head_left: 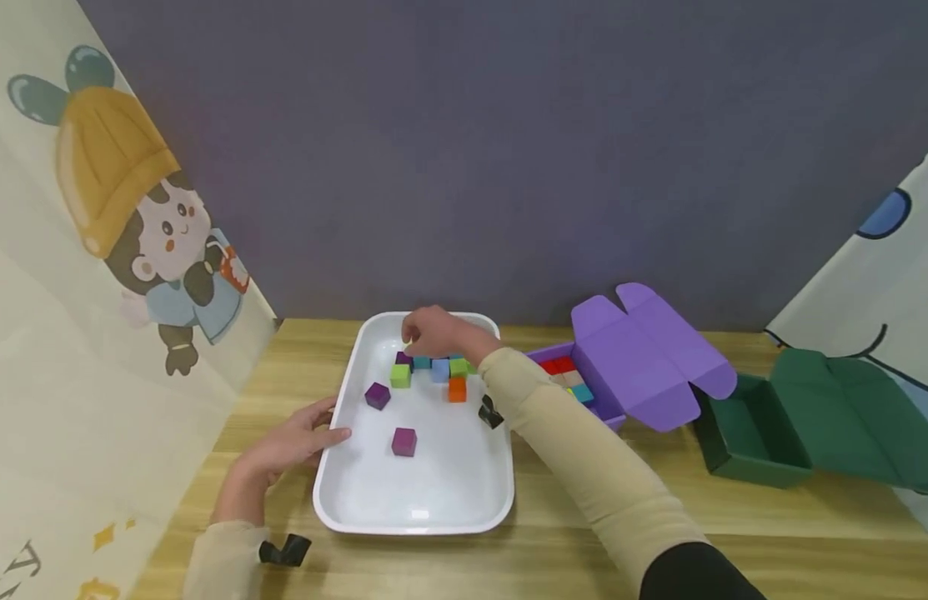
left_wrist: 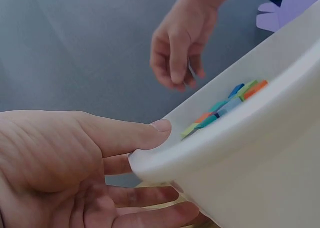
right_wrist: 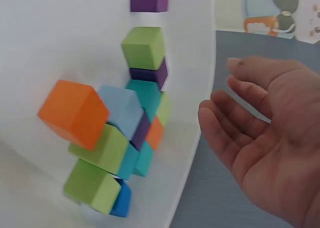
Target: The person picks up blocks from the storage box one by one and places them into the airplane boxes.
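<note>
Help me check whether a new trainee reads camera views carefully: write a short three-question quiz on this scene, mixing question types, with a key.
1. What does the left grip hold by its edge?
2. True or false: the purple box stands open, with red cubes inside.
3. Which cube lies nearest the bottom of the head view? A) orange B) magenta C) light blue

Key:
1. The white tray, with the thumb over its rim.
2. True.
3. B, the magenta cube.
</note>
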Tool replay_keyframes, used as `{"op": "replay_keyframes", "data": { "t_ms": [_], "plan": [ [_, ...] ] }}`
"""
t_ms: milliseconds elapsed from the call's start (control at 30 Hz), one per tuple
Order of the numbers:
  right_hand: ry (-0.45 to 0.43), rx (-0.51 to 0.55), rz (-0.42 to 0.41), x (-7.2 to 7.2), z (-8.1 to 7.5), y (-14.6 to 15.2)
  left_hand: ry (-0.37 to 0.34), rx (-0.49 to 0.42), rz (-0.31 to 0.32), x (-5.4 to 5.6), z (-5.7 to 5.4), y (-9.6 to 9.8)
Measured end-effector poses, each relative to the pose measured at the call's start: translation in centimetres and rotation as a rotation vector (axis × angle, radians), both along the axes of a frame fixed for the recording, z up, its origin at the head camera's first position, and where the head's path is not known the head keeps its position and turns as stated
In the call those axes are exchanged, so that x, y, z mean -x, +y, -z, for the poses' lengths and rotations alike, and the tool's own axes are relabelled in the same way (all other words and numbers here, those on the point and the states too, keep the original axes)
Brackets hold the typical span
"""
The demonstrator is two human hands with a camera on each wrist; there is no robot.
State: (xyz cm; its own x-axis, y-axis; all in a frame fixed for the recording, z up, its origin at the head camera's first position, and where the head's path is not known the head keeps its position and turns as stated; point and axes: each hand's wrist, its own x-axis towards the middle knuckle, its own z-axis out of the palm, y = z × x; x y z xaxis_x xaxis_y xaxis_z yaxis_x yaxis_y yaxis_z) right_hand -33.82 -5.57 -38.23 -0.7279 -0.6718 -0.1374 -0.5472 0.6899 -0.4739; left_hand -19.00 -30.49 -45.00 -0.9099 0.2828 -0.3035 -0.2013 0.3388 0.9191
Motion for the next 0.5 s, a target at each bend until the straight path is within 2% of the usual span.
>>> {"op": "replay_keyframes", "data": {
  "t_ms": [200,400,500],
  "plan": [
    [0.022,-0.061,0.016,0.4,2.0,-0.8,-0.004,-0.021,0.011,-0.6,0.2,-0.3],
    [0.091,-0.126,0.033,0.6,3.6,-1.2,0.015,-0.035,0.024,-0.4,0.0,-0.2],
    [0.134,-0.156,0.068,0.5,4.4,-1.3,0.011,-0.030,0.027,-0.3,0.0,0.0]
  ]
}}
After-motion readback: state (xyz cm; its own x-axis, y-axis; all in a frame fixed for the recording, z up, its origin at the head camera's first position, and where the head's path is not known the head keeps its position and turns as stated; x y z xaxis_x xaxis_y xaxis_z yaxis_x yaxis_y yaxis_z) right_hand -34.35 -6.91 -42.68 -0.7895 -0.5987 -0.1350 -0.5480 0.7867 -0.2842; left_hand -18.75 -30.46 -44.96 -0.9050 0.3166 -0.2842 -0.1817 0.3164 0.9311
